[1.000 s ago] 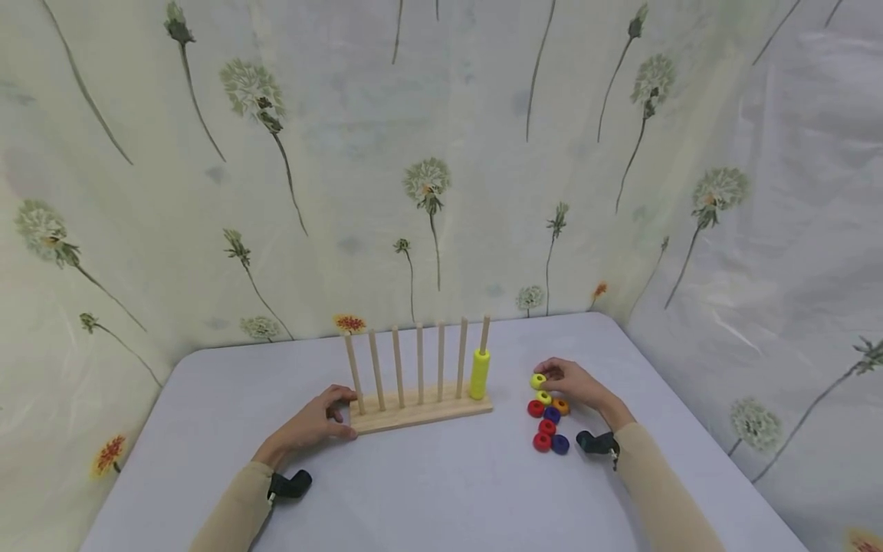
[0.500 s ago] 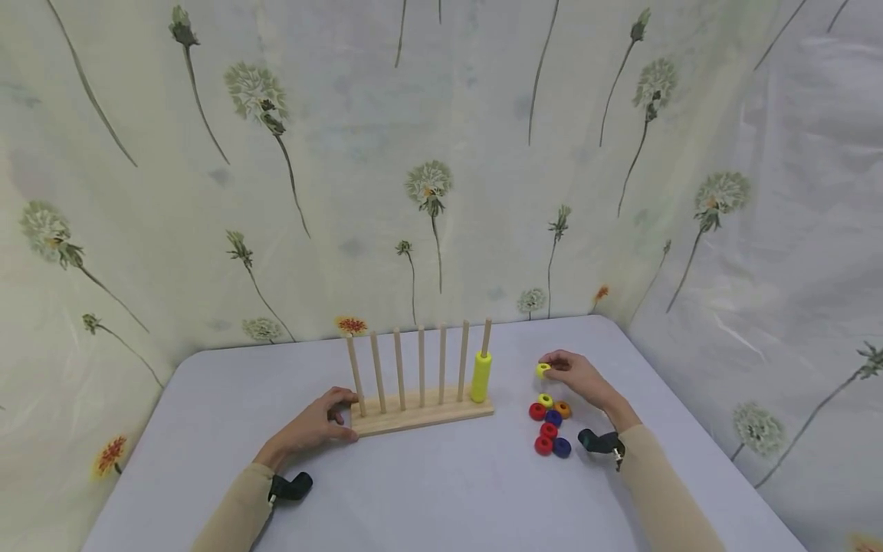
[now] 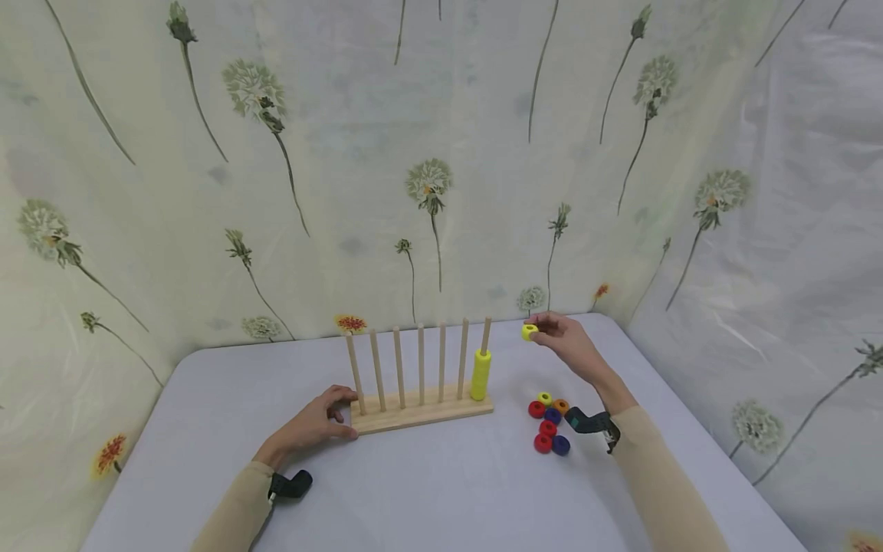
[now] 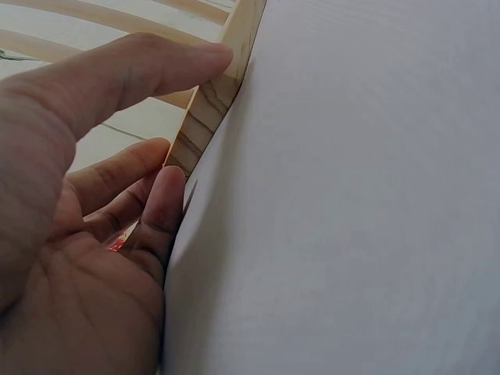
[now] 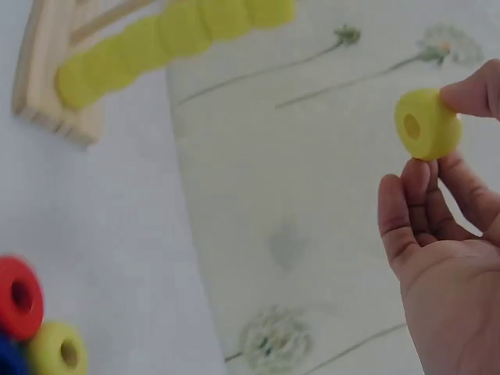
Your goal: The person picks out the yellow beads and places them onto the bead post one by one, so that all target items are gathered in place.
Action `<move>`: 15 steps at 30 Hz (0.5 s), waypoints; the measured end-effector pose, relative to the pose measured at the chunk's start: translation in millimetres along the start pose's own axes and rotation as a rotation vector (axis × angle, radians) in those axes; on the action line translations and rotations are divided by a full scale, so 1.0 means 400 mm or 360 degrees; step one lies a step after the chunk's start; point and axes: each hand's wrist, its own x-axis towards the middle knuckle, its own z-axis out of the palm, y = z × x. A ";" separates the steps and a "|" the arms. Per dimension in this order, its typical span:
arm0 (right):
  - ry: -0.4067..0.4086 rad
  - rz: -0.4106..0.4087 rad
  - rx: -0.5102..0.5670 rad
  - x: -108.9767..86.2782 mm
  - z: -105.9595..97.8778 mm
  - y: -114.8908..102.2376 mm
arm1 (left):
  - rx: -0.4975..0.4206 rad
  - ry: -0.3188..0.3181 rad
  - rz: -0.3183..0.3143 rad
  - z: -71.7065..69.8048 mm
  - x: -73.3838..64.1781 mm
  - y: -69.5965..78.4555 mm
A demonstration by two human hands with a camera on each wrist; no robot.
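Note:
Pinched between thumb and fingers of my right hand (image 3: 571,349) is a yellow bead (image 3: 529,332), raised above the table to the right of the pegs. The right wrist view shows the hole of this yellow bead (image 5: 428,125) facing sideways. A wooden peg stand (image 3: 414,418) with a row of upright pegs is on the table. Its rightmost peg carries a stack of yellow beads (image 3: 480,376); the peg's tip sticks out above them. My left hand (image 3: 310,422) grips the stand's left end, thumb at the front edge and fingers at the end and behind.
Right of the stand lies a cluster of loose beads: one yellow bead (image 3: 544,399), one orange bead (image 3: 561,406), red beads (image 3: 543,443) and blue beads (image 3: 561,445). A floral curtain (image 3: 345,192) hangs behind the white table (image 3: 441,491).
My right hand has lifted the yellow bead up off the cluster, moving it away from me and slightly left toward the pegs. The left hand and the stand have stayed put.

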 end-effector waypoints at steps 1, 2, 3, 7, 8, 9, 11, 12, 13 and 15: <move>0.0002 -0.0020 0.0005 0.002 0.003 -0.017 | -0.0003 -0.0001 0.0008 -0.001 0.000 -0.001; 0.0005 -0.0039 0.0010 0.005 0.007 -0.035 | -0.0004 -0.0001 0.0015 -0.001 0.000 -0.002; 0.0008 -0.0061 0.0019 0.008 0.011 -0.053 | -0.0005 -0.0002 0.0022 -0.002 0.000 -0.003; -0.0004 -0.0135 0.0086 0.018 0.030 -0.122 | -0.0013 -0.0001 0.0035 -0.002 -0.002 -0.001; -0.0007 -0.0158 0.0100 0.020 0.034 -0.137 | -0.0014 -0.0001 0.0031 -0.002 -0.002 0.001; -0.0011 -0.0180 0.0111 0.023 0.038 -0.150 | -0.0014 -0.0002 0.0027 -0.001 -0.003 0.002; -0.0018 -0.0221 0.0138 0.027 0.046 -0.173 | -0.0012 -0.0001 0.0027 0.000 -0.004 0.004; -0.0019 -0.0243 0.0157 0.029 0.049 -0.182 | -0.0009 -0.0001 0.0023 0.000 -0.004 0.005; -0.0023 -0.0263 0.0171 0.031 0.053 -0.191 | -0.0006 0.0000 0.0026 0.001 -0.004 0.005; -0.0037 -0.0304 0.0197 0.032 0.060 -0.206 | -0.0001 0.0000 0.0028 0.001 -0.004 0.006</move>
